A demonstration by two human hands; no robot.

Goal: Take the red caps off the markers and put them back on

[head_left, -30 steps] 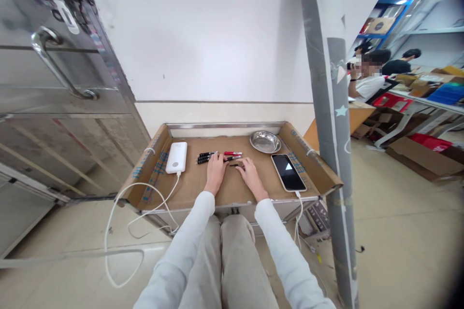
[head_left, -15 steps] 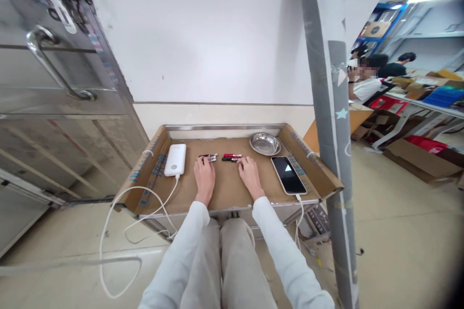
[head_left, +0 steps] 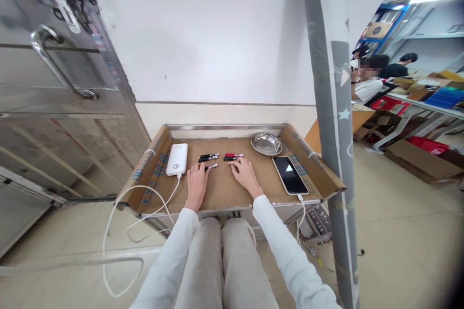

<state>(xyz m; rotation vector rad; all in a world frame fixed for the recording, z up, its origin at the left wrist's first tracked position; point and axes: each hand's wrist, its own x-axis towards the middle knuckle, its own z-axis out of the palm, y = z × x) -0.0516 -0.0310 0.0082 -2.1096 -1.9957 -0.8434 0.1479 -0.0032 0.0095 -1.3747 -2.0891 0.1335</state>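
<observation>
You've 2 black pens paired toward tabletop's back edge, red pen + dark pen paired to their R, w/ one askew pen left unaligned at your part-curled L hand; R hand half-open, can't tell if either grips.
</observation>
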